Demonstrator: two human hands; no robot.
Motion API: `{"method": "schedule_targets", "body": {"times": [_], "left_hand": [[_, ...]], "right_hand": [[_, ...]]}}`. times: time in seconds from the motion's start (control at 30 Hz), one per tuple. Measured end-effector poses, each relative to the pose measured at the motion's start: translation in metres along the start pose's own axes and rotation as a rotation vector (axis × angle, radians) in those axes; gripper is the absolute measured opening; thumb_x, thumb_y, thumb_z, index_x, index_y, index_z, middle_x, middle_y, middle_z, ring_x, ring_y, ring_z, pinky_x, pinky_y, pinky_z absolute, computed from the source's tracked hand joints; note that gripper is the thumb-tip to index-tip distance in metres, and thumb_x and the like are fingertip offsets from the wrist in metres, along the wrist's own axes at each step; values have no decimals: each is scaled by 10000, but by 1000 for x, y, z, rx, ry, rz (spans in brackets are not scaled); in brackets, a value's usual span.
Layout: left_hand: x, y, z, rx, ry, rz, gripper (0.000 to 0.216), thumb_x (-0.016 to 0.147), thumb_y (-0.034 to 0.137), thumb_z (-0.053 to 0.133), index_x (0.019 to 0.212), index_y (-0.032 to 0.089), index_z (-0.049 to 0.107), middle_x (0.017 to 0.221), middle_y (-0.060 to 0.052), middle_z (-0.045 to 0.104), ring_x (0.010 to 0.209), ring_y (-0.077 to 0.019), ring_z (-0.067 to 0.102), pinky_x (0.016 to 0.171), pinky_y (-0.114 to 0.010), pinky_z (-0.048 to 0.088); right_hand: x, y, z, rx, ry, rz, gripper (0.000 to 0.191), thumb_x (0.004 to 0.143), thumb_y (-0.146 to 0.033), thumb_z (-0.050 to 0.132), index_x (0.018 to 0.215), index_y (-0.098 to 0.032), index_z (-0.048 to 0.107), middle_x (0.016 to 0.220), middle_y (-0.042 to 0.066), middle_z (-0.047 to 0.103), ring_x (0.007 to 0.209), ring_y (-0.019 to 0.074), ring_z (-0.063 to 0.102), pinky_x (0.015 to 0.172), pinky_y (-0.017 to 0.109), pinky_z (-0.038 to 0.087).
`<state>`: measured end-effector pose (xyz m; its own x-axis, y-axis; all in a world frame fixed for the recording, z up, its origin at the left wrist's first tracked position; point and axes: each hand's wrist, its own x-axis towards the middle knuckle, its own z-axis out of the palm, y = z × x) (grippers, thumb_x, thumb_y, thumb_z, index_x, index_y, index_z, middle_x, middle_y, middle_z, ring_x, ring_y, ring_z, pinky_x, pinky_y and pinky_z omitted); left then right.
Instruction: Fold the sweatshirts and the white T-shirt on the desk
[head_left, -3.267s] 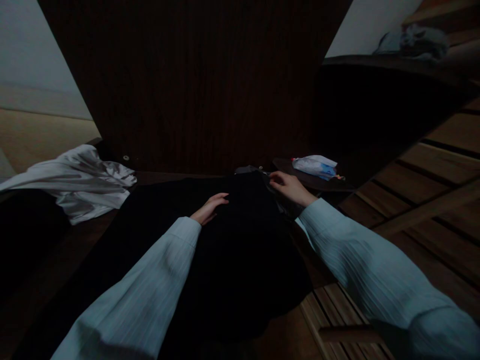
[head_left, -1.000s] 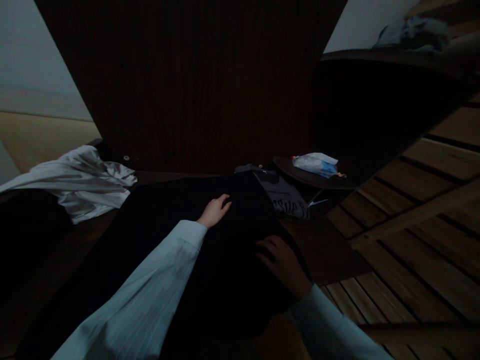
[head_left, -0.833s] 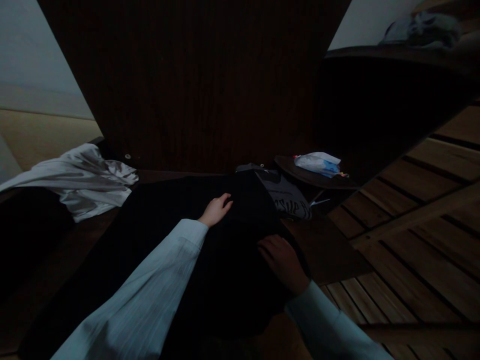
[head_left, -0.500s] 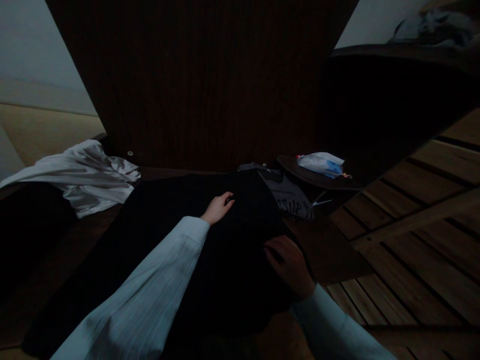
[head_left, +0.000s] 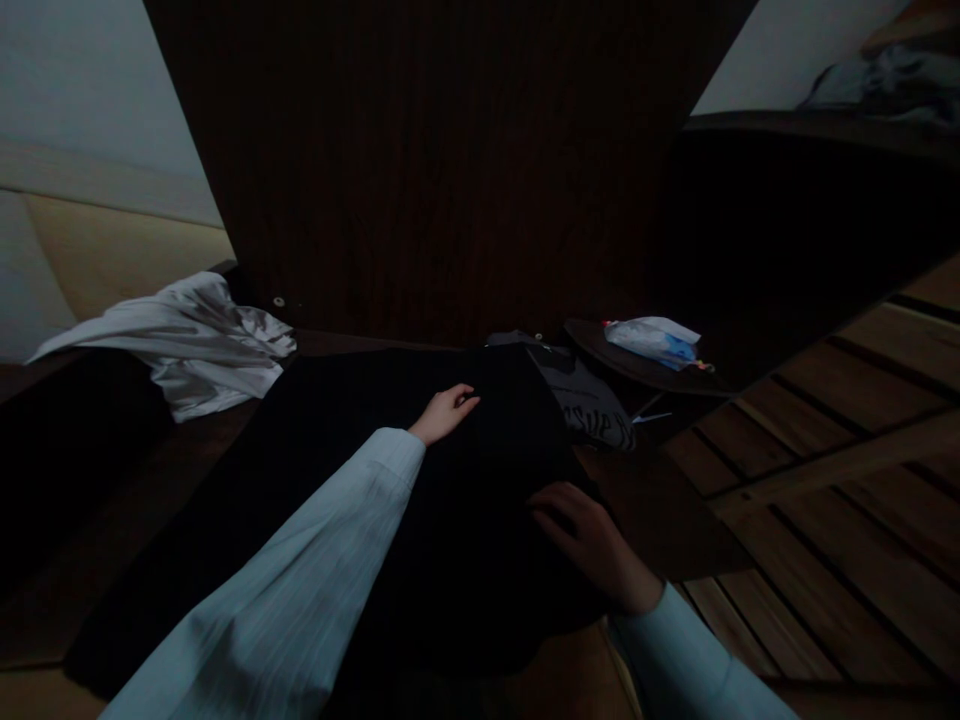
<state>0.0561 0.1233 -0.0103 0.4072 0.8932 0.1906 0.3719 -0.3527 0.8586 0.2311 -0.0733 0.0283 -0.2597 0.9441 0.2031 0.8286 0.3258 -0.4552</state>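
Note:
A large black garment [head_left: 360, 400] lies spread over a dark wooden surface in front of me; its exact kind is lost in the dimness. On its upper middle part rests my left hand [head_left: 445, 412], thumb and fingers curled together in a pinch on the cloth. Lower and to the right, my right hand [head_left: 589, 535] is at the garment's right side, its fingers bent onto the dark fabric with the thumb below them. The fingertips are hard to make out against the black. Pale blue striped sleeves cover both forearms.
A crumpled white cloth [head_left: 202, 345] hangs over a ledge at left. Beyond the garment's right edge lies a grey printed cloth [head_left: 585, 395]. A plastic packet [head_left: 656, 342] sits on a dark curved shelf. Wooden slats [head_left: 847, 450] run along the right, and a dark panel [head_left: 450, 170] rises behind.
The view has shifted slightly, so the surroundings appear a little further right. Both hands keep nearly the same places on the black garment.

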Motion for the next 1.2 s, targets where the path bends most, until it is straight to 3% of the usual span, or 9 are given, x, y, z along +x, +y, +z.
{"method": "schedule_targets", "body": {"times": [0.1,0.23,0.3,0.4,0.5,0.67,0.83,1.07,1.2], "left_hand": [[-1,6,-15,-80,-147,-73,338,706,398,564,927,144,592,632,31,511,602,-109,469,572,-215,354],[-6,13,-39,-199,-569,-216,331,609,444,645,752,148,602,641,23,561,567,-105,483,541,-220,353],[-7,12,-45,-220,-632,-214,309,570,426,681,664,153,572,582,44,534,521,-87,455,515,-213,338],[-5,4,-45,-237,-533,-179,307,560,374,700,597,164,480,460,95,406,418,-52,344,447,-199,277],[-1,-4,-38,-280,-407,-178,238,644,342,637,683,169,479,456,99,409,388,-52,345,437,-193,279],[-6,-3,-32,105,92,-10,243,810,378,417,721,186,537,570,16,532,541,-118,511,536,-226,357],[-12,0,-32,408,14,49,338,832,413,368,664,205,575,631,-33,592,661,-178,579,593,-248,370],[-2,-11,-32,41,56,-19,411,843,410,326,573,188,541,467,23,490,496,-121,496,546,-224,365],[2,-14,-33,-24,129,-55,429,860,403,281,593,177,529,454,36,471,456,-99,472,523,-206,371]], "right_hand": [[1,7,6,-1,-43,38,153,822,-251,501,918,-210,614,920,50,611,887,164,567,802,310,467],[4,13,11,31,11,58,150,826,-256,482,866,-202,616,868,47,618,836,160,580,770,301,474],[4,14,12,45,21,68,145,825,-255,481,858,-205,613,849,40,622,815,156,587,752,291,475],[5,16,12,52,25,81,137,820,-247,485,854,-204,610,844,35,627,805,153,593,741,280,473],[4,19,13,46,25,99,140,820,-243,481,854,-204,610,849,32,636,811,154,597,748,278,469],[7,11,9,4,-38,169,150,810,-251,483,861,-202,616,875,35,645,816,163,598,754,292,462],[14,-19,0,78,-204,186,187,817,-312,485,910,-207,609,902,29,642,839,156,594,760,277,461],[54,-46,-1,108,-208,88,174,784,-304,523,916,-222,603,965,32,599,921,162,558,855,323,416],[100,-53,12,428,-140,163,285,685,-321,604,948,-214,574,1010,37,575,875,148,570,772,298,454]]}}
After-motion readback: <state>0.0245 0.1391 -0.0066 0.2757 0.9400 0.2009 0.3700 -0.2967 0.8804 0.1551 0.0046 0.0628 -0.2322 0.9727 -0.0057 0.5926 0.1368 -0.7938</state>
